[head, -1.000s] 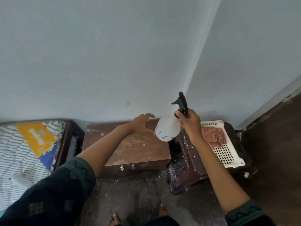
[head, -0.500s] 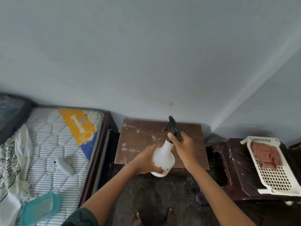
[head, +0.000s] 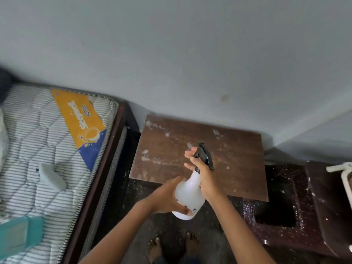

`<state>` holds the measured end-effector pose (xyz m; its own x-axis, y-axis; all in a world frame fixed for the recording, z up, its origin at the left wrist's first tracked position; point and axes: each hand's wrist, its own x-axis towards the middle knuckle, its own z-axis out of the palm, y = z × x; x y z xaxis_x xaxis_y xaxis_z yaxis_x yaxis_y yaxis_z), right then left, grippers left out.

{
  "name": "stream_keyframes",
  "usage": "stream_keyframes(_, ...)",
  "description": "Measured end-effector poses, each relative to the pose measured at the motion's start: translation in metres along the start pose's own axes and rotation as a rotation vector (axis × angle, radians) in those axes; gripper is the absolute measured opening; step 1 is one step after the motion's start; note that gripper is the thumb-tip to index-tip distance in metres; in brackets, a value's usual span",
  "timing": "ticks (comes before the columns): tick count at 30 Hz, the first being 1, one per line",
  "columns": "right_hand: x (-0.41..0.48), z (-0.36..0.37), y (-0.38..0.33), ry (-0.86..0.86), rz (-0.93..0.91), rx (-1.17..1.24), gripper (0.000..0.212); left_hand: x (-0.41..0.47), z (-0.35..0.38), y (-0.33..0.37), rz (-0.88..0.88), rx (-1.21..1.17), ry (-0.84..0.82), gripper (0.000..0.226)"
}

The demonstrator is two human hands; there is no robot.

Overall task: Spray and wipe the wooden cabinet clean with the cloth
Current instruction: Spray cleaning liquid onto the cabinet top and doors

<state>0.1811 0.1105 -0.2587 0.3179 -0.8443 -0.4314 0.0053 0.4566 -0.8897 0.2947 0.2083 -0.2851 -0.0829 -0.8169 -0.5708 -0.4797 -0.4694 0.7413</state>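
Note:
The wooden cabinet (head: 238, 159) stands against the wall, its brown top speckled with white dust. Above its front edge I hold a white spray bottle (head: 189, 197) with a black trigger head aimed toward the cabinet top. My right hand (head: 202, 168) grips the neck with fingers on the trigger. My left hand (head: 167, 197) cups the bottle's rounded body from the left and below. The cloth is out of view.
A bed with a striped mattress (head: 38, 159) and dark frame lies to the left. A dark low stand (head: 304, 206) with a white basket (head: 342, 178) on it sits to the right. My bare feet (head: 171, 246) stand on the dusty floor.
The view has swung left from the basket to the cabinet. My left hand came off the cabinet top and took hold of the bottle's body, and the bottle dropped lower over the cabinet's front.

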Motion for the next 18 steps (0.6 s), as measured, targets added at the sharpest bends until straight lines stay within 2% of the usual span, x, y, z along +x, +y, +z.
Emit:
stream_keyframes(5, 0.024, 0.005, 0.035, 0.028, -0.012, -0.014, 0.012, 0.026, 0.011, -0.034, -0.032, -0.061, 0.007, 0.093)
stream_keyframes(8, 0.031, 0.009, 0.045, 0.051, 0.025, -0.044, 0.017, 0.031, 0.019, -0.046, -0.065, -0.098, 0.002, 0.098)
stream_keyframes(11, 0.035, 0.009, 0.055, 0.049, 0.066, -0.086, 0.013, 0.032, 0.03, -0.054, -0.083, -0.15, 0.005, 0.101)
stream_keyframes(13, 0.036, 0.009, 0.059, 0.056, 0.091, -0.131, 0.011, 0.032, 0.037, -0.053, -0.091, -0.185, -0.008, 0.093)
stream_keyframes(16, 0.039, 0.01, 0.06, 0.129, 0.124, -0.201, 0.018, 0.031, 0.042, -0.046, -0.089, -0.221, -0.049, 0.077)
stream_keyframes(18, 0.041, 0.01, 0.059, 0.169, 0.133, -0.228, 0.024, 0.032, 0.043, -0.044, -0.087, -0.244, -0.068, 0.075)
